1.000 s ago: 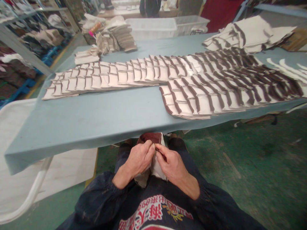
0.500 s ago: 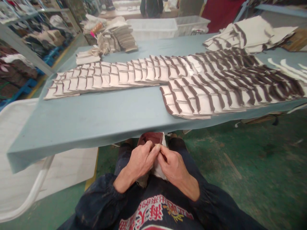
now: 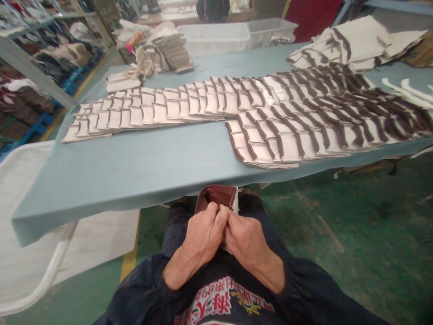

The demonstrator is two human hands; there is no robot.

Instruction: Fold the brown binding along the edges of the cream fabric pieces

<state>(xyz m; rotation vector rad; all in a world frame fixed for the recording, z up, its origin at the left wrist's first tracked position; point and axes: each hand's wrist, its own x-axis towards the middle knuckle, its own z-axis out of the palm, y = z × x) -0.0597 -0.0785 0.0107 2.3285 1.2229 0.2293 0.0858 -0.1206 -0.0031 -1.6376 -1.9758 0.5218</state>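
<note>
My left hand [image 3: 204, 230] and my right hand [image 3: 245, 234] meet over my lap, their thumbs and fingertips pinched together. Between them they grip the near edge of a fabric piece [image 3: 219, 194], reddish-brown inside with a whitish outer side. It stands partly open like a pouch, its far rim just below the table edge. The lower part of the piece is hidden behind my hands. Both hands are closed, and the exact spot of the pinch is covered by the fingers.
A table with a blue-grey cover [image 3: 135, 167] stands before me. On it lie overlapping rows of cream fabric pieces with dark edging [image 3: 287, 140]. Fabric stacks [image 3: 169, 47] and clear plastic bins [image 3: 216, 40] are at the back. A white-framed cart [image 3: 50, 266] stands left; a person [image 3: 213, 9] is beyond.
Both hands have turned slightly, and the fabric piece now shows more of its reddish-brown inside. The fingertips stay pinched together. The view has shifted a little.
</note>
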